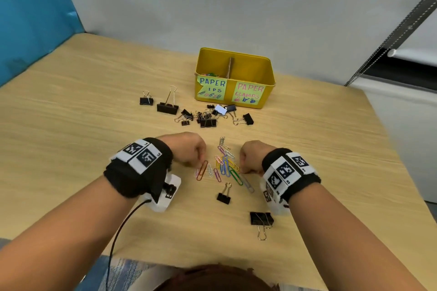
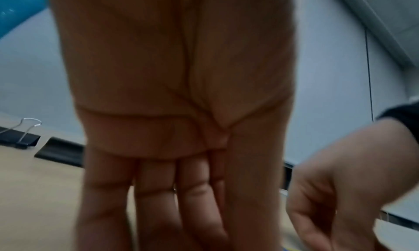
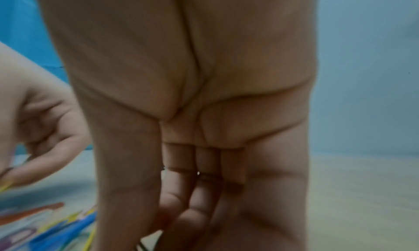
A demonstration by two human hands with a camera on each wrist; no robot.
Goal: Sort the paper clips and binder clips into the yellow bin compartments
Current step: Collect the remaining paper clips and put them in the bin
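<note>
Coloured paper clips [image 1: 224, 165] lie in a loose pile on the wooden table, blurred at the lower left of the right wrist view [image 3: 56, 228]. My left hand [image 1: 199, 159] curls down at the pile's left edge. Its thumb and finger pinch the tip of an orange paper clip [image 1: 202, 170]. My right hand [image 1: 243, 170] curls down at the pile's right edge by a green clip [image 1: 236, 176]; its fingertips are hidden. The yellow bin [image 1: 269, 78] stands beyond, with a cardboard divider [image 1: 229, 67]. Some clips lie in its left compartment [image 1: 210, 75].
A heap of black binder clips [image 1: 208, 120] lies in front of the bin. Two more [image 1: 146, 101], [image 1: 167, 107] stand to its left. Single binder clips [image 1: 224, 196], [image 1: 261, 218] lie near my wrists. A cable runs from my left wrist camera [image 1: 165, 194].
</note>
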